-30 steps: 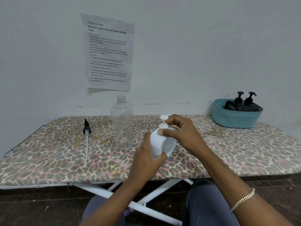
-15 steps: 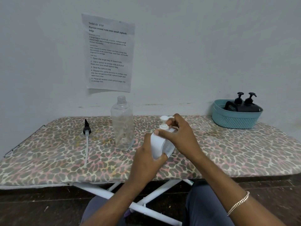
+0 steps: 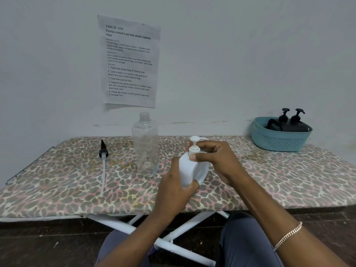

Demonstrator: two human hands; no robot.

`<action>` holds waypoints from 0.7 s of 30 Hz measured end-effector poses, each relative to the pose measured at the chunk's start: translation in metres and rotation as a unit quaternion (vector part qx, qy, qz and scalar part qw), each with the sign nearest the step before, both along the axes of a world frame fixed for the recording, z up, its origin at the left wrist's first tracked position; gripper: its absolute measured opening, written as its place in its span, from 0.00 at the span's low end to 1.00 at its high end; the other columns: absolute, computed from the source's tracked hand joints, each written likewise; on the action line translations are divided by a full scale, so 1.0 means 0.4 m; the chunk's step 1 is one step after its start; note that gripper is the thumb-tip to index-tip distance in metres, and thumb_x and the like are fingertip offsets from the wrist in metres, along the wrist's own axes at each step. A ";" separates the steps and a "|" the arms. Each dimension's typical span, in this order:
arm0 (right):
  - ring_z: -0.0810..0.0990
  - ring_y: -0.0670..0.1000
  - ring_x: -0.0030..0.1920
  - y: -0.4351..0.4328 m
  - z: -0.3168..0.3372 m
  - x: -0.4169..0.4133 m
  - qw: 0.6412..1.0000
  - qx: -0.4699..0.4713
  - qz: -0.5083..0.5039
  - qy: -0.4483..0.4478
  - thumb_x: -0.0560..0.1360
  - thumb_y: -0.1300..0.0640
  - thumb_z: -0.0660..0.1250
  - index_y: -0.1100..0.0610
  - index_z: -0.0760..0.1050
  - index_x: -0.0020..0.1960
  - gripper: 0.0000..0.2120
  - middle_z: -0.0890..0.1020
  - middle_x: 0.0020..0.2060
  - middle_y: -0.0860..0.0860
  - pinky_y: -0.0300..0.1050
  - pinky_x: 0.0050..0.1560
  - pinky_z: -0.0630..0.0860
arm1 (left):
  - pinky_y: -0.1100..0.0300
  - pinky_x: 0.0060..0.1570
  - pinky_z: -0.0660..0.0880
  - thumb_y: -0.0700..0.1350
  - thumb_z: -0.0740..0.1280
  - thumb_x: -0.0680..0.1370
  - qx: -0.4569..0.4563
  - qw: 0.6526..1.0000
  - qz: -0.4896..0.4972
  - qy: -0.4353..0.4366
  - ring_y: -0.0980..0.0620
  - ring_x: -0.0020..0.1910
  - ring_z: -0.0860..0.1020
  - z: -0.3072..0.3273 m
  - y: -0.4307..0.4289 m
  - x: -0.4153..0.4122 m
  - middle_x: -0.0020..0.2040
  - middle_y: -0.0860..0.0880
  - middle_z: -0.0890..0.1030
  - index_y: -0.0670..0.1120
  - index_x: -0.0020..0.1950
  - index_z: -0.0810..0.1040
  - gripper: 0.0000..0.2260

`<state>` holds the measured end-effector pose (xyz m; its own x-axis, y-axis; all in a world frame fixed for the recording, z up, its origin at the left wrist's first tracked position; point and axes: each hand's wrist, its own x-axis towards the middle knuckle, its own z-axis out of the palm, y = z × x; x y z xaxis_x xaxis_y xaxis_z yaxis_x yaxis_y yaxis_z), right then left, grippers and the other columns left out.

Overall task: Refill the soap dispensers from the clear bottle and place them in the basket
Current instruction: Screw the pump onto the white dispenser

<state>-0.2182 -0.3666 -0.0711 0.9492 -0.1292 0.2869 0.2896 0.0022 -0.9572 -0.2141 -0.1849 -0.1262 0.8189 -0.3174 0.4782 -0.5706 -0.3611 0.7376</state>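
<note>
A white soap dispenser (image 3: 189, 170) stands tilted at the middle of the board. My left hand (image 3: 176, 186) wraps its body from the near side. My right hand (image 3: 217, 160) pinches the collar of its white pump (image 3: 194, 144) with thumb and fingers. To the left stands the clear bottle (image 3: 145, 145), upright and uncapped, looking nearly empty. A teal basket (image 3: 279, 140) at the far right holds two black dispensers (image 3: 289, 124).
A black pump with a long white tube (image 3: 103, 162) lies on the board's left part. The leopard-print ironing board (image 3: 67, 182) stands against a wall with a printed sheet (image 3: 129, 60) taped above. White crossed legs (image 3: 123, 225) run below near my knees.
My right hand has shifted its fingers around the pump collar, with the wrist turning slightly. The dispenser and my left hand stay in about the same place.
</note>
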 end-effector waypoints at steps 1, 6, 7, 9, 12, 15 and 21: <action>0.88 0.55 0.55 0.009 0.001 -0.002 1.000 0.014 -0.014 0.000 0.68 0.68 0.81 0.57 0.89 0.50 0.12 0.89 0.53 0.54 0.49 0.56 0.82 | 0.57 0.37 0.80 0.56 0.71 0.73 -0.003 1.000 0.000 0.003 0.59 0.45 0.81 0.000 0.000 0.000 0.52 0.56 0.81 0.58 0.69 0.67 0.26; 0.89 0.51 0.52 0.081 -0.014 -0.023 0.990 0.020 -0.142 -0.011 0.69 0.64 0.82 0.56 0.89 0.55 0.15 0.90 0.50 0.50 0.52 0.57 0.83 | 0.63 0.35 0.78 0.59 0.70 0.72 -0.024 1.000 -0.002 0.011 0.61 0.46 0.81 0.001 0.000 -0.003 0.50 0.58 0.80 0.61 0.69 0.66 0.27; 0.89 0.49 0.52 0.094 -0.019 -0.026 0.985 0.016 -0.169 -0.015 0.69 0.62 0.82 0.55 0.88 0.56 0.16 0.90 0.50 0.48 0.50 0.57 0.83 | 0.65 0.34 0.77 0.58 0.71 0.73 -0.025 1.000 -0.002 0.009 0.62 0.47 0.81 0.001 0.001 -0.003 0.50 0.59 0.80 0.61 0.69 0.65 0.27; 0.88 0.44 0.53 0.114 -0.026 -0.030 0.978 0.011 -0.207 -0.025 0.70 0.61 0.82 0.53 0.88 0.58 0.17 0.89 0.52 0.44 0.44 0.56 0.83 | 0.68 0.34 0.76 0.56 0.74 0.74 -0.028 1.000 -0.002 0.005 0.64 0.47 0.81 0.000 0.001 -0.005 0.49 0.61 0.79 0.64 0.67 0.64 0.27; 0.86 0.38 0.53 0.119 -0.028 -0.030 0.975 -0.009 -0.221 -0.035 0.71 0.58 0.82 0.51 0.87 0.60 0.18 0.88 0.53 0.38 0.32 0.52 0.81 | 0.65 0.34 0.77 0.59 0.71 0.73 -0.031 0.999 -0.002 0.014 0.63 0.47 0.81 0.001 0.003 -0.003 0.50 0.60 0.80 0.64 0.68 0.64 0.27; 0.85 0.38 0.54 0.093 -0.014 -0.027 0.978 -0.082 -0.185 -0.047 0.73 0.55 0.81 0.49 0.87 0.59 0.15 0.87 0.54 0.38 0.34 0.55 0.79 | 0.62 0.35 0.78 0.59 0.70 0.72 -0.026 0.999 -0.003 0.022 0.61 0.46 0.81 0.001 0.006 0.007 0.51 0.59 0.80 0.62 0.69 0.66 0.28; 0.78 0.33 0.64 0.010 0.024 -0.029 0.975 -0.209 -0.072 -0.004 0.73 0.46 0.80 0.44 0.82 0.68 0.24 0.81 0.66 0.35 0.40 0.66 0.75 | 0.55 0.42 0.83 0.56 0.74 0.72 -0.033 0.996 -0.051 0.061 0.60 0.49 0.83 0.016 0.024 0.044 0.55 0.60 0.83 0.64 0.68 0.70 0.26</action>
<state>-0.2297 -0.3626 -0.0615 0.9274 -0.1309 0.3505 0.2657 -0.4291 -0.8633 -0.1964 -0.1754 -0.1197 0.8370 -0.3733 0.4000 -0.5069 -0.2537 0.8238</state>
